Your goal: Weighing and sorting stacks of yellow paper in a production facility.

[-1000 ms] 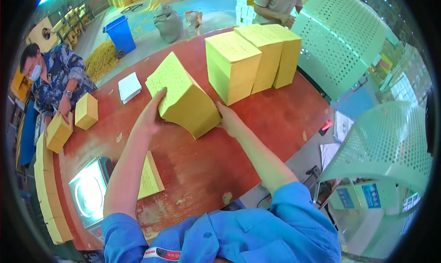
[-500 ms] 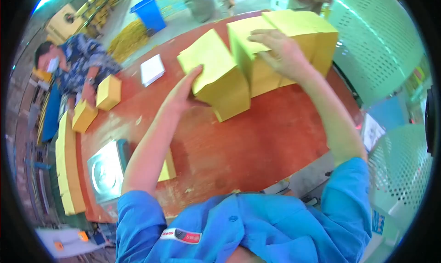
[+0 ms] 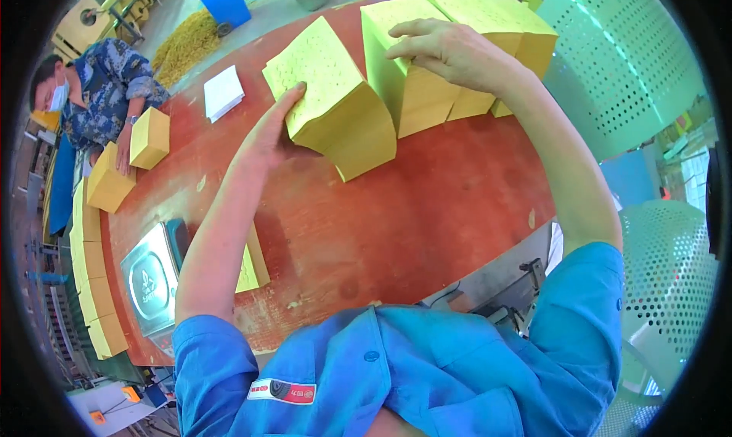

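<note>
A thick stack of yellow paper sheets (image 3: pixel 332 94) stands tilted on the red table, its side bulging in a curve. My left hand (image 3: pixel 268 136) grips its left side, the thumb on the top sheet and the other fingers hidden behind the stack. To the right stands a row of similar yellow paper stacks (image 3: pixel 427 98), pressed close together. My right hand (image 3: pixel 457 54) is over the top front of the nearest one, fingers apart and slightly bent. Whether its fingertips touch the paper I cannot tell. A gap separates the held stack from the row.
A white paper pad (image 3: pixel 223 94) lies on the red table (image 3: pixel 396 231). A metal scale (image 3: pixel 152 277) and another yellow stack (image 3: pixel 255 265) are by my left forearm. At the left a masked co-worker (image 3: pixel 107 86) handles yellow blocks (image 3: pixel 150 137). Green perforated chairs (image 3: pixel 618 71) stand at the right.
The whole view has shifted, so the table appears farther up and left. My left hand stays on the stack; my right hand remains over the row.
</note>
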Demonstrator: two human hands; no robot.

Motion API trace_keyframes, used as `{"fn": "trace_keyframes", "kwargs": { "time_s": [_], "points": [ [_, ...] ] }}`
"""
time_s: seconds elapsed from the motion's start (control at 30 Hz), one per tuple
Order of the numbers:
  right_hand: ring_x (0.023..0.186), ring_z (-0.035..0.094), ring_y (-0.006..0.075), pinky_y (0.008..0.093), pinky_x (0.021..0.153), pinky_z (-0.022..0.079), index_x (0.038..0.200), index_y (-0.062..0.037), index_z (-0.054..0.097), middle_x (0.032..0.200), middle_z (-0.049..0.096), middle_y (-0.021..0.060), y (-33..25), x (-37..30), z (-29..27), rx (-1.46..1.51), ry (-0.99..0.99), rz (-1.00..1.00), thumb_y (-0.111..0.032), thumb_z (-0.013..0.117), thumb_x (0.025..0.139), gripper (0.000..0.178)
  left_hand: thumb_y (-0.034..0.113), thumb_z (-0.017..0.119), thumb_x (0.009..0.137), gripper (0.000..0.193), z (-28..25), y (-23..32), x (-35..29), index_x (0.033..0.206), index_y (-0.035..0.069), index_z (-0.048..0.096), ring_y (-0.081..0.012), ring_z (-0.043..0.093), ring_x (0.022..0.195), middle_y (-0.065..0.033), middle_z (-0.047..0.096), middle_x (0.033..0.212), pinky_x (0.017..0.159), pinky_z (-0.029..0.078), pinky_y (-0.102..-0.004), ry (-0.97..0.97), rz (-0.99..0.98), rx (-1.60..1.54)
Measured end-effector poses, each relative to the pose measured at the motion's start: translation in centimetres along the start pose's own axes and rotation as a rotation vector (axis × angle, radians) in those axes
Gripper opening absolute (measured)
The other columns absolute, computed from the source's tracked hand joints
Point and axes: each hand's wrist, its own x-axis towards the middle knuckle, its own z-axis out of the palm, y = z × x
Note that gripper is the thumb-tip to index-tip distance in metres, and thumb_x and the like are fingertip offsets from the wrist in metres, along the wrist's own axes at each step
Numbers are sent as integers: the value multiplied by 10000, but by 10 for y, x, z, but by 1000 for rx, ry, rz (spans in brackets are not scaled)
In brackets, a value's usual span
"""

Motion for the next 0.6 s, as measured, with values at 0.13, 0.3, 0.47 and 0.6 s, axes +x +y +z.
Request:
{"fn": "trace_keyframes", "kwargs": {
  "time_s": [0.13,0.3,0.47,0.6],
  "points": [
    [1056,626,282,376,912,504,1151,-113,659,1278,606,94,2,0,-5,51,-32,23,-86,579,917,248,544,642,861,708,0,-2,-1,1421,168,426,-288,524,1236,-80,550,1337,933,433,-665,-12,4,-3],
    [1041,613,300,396,904,494,1142,-93,651,1175,645,98,3,-2,-2,144,6,62,-111,563,926,233,535,637,870,697,-2,-3,-2,1412,144,442,-290,550,1216,-69,572,1328,927,440,-668,25,46,1],
    [1078,610,306,387,931,502,1148,-129,657,1225,626,108,4,-7,5,97,112,41,-80,551,927,251,518,636,877,669,-1,-3,1,1402,144,454,-276,553,1213,-66,577,1323,931,447,-650,14,-11,-14],
    [1124,595,310,385,956,501,1151,-151,669,1290,597,113,2,-7,6,35,73,8,-70,557,916,273,515,635,878,663,1,-3,1,1397,141,460,-275,555,1213,-68,579,1321,931,455,-638,36,-10,-31]
  ]
}}
